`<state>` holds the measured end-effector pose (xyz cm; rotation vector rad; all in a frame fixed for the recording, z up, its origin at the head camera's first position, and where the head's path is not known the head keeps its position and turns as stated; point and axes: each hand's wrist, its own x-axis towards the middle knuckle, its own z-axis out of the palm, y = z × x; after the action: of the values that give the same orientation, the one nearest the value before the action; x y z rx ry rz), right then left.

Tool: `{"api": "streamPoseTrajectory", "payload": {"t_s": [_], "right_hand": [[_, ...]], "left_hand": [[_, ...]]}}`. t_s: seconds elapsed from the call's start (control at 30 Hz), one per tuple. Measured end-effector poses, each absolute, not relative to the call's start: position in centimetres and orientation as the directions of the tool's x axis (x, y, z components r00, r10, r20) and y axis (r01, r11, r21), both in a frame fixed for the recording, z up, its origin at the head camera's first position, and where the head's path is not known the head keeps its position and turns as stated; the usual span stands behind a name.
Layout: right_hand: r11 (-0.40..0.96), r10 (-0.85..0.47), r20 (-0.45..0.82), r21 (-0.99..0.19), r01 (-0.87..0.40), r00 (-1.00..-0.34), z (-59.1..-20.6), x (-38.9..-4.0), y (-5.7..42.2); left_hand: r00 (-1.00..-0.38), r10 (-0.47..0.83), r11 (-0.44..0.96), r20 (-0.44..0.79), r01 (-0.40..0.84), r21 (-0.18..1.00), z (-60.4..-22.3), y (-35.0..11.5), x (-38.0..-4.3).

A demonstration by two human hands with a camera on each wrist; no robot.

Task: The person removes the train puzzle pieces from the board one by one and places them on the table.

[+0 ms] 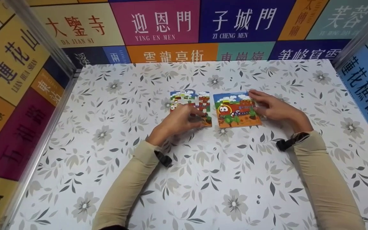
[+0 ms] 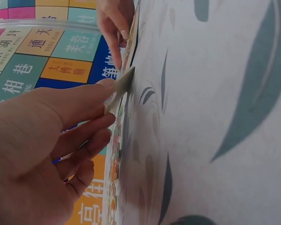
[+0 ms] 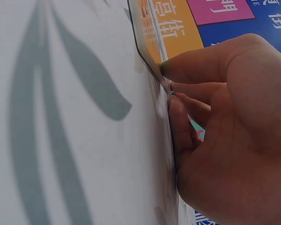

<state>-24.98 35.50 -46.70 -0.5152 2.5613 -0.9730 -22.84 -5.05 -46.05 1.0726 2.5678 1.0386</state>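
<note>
A jigsaw puzzle with a colourful train scene lies near the middle of the table, pale grey patches showing between its pieces. My left hand is over its lower part and hides much of it. Between thumb and fingers that hand pinches a small, thin puzzle piece, tilted with its plain greyish side showing in the left wrist view. To the right lies a square picture card of a red train with a face. My right hand holds the card by its upper right corner, thumb along the right side.
The table has a white cover with grey flowers and leaves. Panels with large Chinese lettering rise behind it and on both sides. Dark straps circle both wrists over beige sleeves.
</note>
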Motion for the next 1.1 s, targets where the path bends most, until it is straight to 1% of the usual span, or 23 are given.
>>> {"api": "streamPoseTrajectory", "payload": {"t_s": [0.17, 0.27, 0.37, 0.5, 0.87, 1.1], "right_hand": [[0.697, -0.452, -0.194, -0.686, -0.208, -0.871, -46.87, -25.12, 35.61], [0.688, -0.458, -0.18, -0.692, -0.219, -0.871, -46.89, -25.14, 35.63], [0.668, -0.469, -0.171, -0.711, -0.221, -0.867, -46.93, -25.08, 35.58], [0.649, -0.477, -0.17, -0.729, -0.215, -0.862, -46.97, -25.01, 35.52], [0.691, -0.452, -0.183, -0.69, -0.214, -0.873, -46.93, -25.1, 35.61], [0.694, -0.458, -0.186, -0.686, -0.219, -0.869, -47.02, -25.13, 35.8]], "left_hand": [[-0.748, 0.661, 0.57, 0.057, 0.55, 0.61, -46.16, -5.05, -22.78], [-0.758, 0.648, 0.585, 0.069, 0.554, 0.592, -46.23, -5.07, -22.73], [-0.749, 0.656, 0.576, 0.094, 0.577, 0.579, -46.4, -5.05, -22.63], [-0.744, 0.66, 0.573, 0.101, 0.587, 0.572, -46.6, -4.98, -22.5], [-0.776, 0.626, 0.61, 0.082, 0.552, 0.568, -46.63, -4.63, -22.63], [-0.79, 0.609, 0.621, 0.07, 0.53, 0.577, -46.76, -4.65, -22.55]]}}
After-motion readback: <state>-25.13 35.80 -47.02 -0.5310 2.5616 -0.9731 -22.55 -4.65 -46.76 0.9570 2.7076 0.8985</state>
